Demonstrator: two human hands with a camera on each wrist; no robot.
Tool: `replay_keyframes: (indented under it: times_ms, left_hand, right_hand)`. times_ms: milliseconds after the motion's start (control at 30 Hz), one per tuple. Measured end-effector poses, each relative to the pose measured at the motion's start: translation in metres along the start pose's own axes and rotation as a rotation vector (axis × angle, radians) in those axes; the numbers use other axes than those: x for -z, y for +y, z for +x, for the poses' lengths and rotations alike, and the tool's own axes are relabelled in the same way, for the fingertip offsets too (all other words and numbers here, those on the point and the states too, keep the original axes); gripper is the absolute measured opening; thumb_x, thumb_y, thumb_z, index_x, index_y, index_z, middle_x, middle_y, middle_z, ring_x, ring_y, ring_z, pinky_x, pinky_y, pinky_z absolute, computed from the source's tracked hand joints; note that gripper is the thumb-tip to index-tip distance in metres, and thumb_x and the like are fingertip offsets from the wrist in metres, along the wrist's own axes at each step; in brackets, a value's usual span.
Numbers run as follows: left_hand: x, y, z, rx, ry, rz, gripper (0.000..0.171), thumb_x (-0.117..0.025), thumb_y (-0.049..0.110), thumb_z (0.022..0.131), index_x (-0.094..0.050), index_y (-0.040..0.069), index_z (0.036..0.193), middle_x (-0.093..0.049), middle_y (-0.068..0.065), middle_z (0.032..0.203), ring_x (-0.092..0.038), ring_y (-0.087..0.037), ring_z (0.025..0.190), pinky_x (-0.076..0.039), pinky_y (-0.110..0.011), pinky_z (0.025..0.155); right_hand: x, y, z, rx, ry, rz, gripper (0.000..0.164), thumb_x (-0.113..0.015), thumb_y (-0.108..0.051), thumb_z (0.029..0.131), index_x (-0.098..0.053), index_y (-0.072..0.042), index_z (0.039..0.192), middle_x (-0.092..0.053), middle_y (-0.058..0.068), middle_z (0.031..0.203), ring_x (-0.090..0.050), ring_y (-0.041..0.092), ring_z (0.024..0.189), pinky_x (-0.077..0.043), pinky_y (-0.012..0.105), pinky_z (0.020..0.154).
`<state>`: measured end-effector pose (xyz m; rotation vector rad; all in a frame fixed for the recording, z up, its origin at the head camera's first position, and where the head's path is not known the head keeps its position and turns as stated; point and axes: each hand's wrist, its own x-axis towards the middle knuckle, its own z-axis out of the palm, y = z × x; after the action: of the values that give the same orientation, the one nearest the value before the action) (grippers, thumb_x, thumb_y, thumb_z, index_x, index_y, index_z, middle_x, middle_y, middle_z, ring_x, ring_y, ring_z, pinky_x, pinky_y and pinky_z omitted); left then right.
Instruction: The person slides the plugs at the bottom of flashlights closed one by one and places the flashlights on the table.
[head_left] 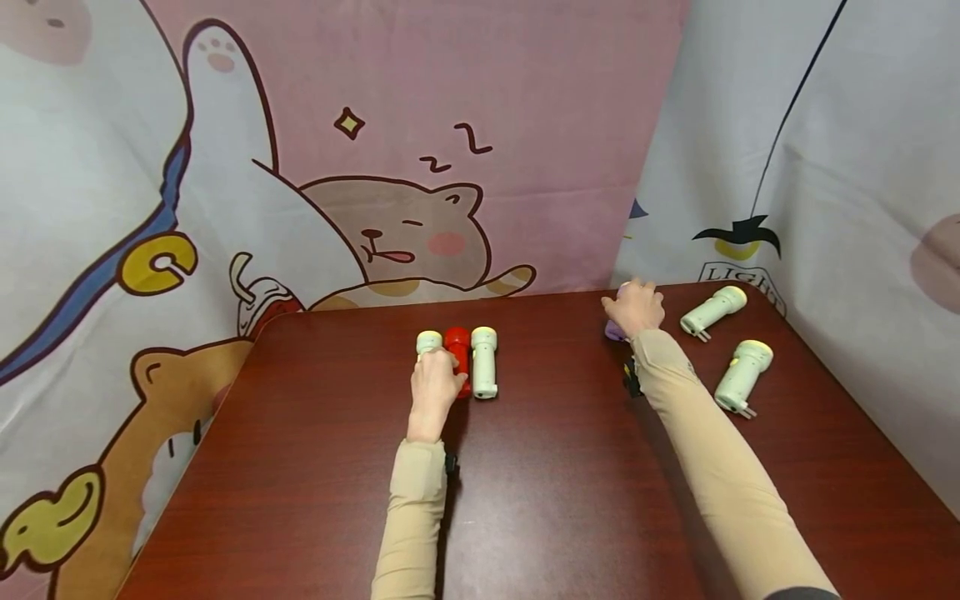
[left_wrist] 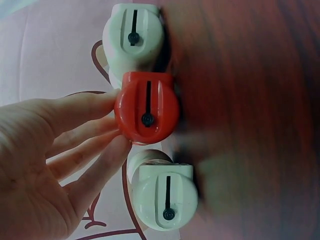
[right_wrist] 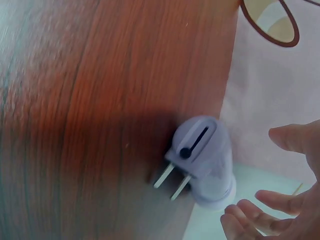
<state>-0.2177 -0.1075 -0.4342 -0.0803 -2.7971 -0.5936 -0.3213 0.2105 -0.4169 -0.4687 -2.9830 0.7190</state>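
Note:
Three flashlights stand side by side at the table's middle: a red flashlight (head_left: 458,343) between two pale ones, the left pale flashlight (head_left: 429,339) partly covered by my left hand (head_left: 435,385) and the right pale flashlight (head_left: 484,363) beside it. With thumb and fingertips, that hand grips the red flashlight (left_wrist: 147,107), as the left wrist view shows. Over by the back edge, my right hand (head_left: 636,307) hovers at a purple flashlight (right_wrist: 205,157), fingers spread and apart from it. Two metal plug prongs stick out of the purple flashlight's end.
Two more pale flashlights lie at the right, the farther flashlight (head_left: 714,311) near the back corner and the nearer flashlight (head_left: 744,373) closer to me, both with prongs out. A cartoon-printed cloth (head_left: 570,125) hangs behind the brown table (head_left: 525,500).

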Motion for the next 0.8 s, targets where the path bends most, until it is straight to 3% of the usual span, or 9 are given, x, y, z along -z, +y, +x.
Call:
replay_keyframes:
  times_ms: [200, 433, 800]
  left_hand:
    - [0.0, 0.0, -0.001, -0.007, 0.003, -0.005, 0.011, -0.081, 0.011, 0.073, -0.075, 0.004, 0.08, -0.069, -0.012, 0.086, -0.067, -0.037, 0.073, -0.055, -0.043, 0.06]
    - [0.001, 0.001, -0.001, 0.01, -0.007, -0.008, 0.01, -0.08, 0.011, 0.073, -0.074, 0.004, 0.076, -0.069, -0.011, 0.084, -0.067, -0.036, 0.07, -0.054, -0.043, 0.058]
    - [0.001, 0.001, -0.001, 0.017, -0.012, -0.006, 0.01, -0.08, 0.012, 0.074, -0.074, 0.005, 0.075, -0.068, -0.011, 0.081, -0.065, -0.035, 0.07, -0.054, -0.042, 0.059]
  right_hand:
    - [0.001, 0.01, 0.002, -0.058, -0.037, 0.026, 0.079, -0.054, -0.044, 0.089, -0.029, 0.014, 0.137, -0.037, 0.036, 0.134, -0.041, 0.053, 0.123, -0.04, 0.059, 0.099]
    - [-0.004, 0.019, 0.005, -0.082, -0.12, 0.066, 0.084, -0.053, -0.048, 0.089, -0.03, 0.018, 0.136, -0.044, 0.038, 0.129, -0.047, 0.05, 0.12, -0.042, 0.055, 0.1]
    - [-0.009, 0.023, 0.007, -0.066, -0.127, 0.076, 0.069, -0.054, -0.045, 0.09, -0.049, 0.017, 0.12, -0.054, 0.036, 0.119, -0.053, 0.049, 0.113, -0.045, 0.053, 0.095]
